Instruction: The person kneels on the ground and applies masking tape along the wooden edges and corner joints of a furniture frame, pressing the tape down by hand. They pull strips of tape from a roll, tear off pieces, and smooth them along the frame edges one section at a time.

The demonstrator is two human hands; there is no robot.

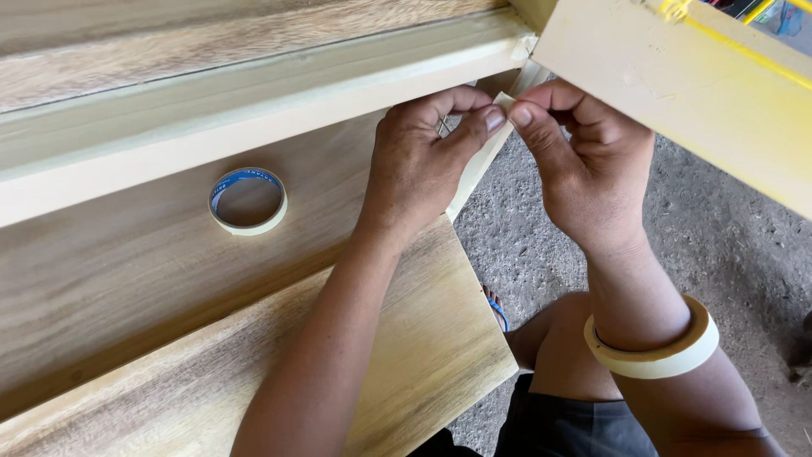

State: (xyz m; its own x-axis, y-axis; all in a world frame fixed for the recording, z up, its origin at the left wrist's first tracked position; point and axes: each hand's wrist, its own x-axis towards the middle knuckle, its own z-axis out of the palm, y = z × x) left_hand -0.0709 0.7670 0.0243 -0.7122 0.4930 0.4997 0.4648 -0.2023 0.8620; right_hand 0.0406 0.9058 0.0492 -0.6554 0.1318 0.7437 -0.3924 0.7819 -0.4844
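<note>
Tape strip [484, 156] is pinched between thumb and forefinger of both hands, left hand [423, 161] and right hand [584, 169], at the wooden board's [169, 254] edge, with a tape roll [248, 200] lying on it and another roll [660, 351] around the right forearm.

A strip of cream masking tape [484, 152] is pinched at its far end between the thumbs and fingertips of both hands, and runs down along the right edge of a wooden panel [169, 279]. A second roll of cream tape [660, 355] sits around the right forearm like a bracelet, near the bottom right of the scene.
</note>
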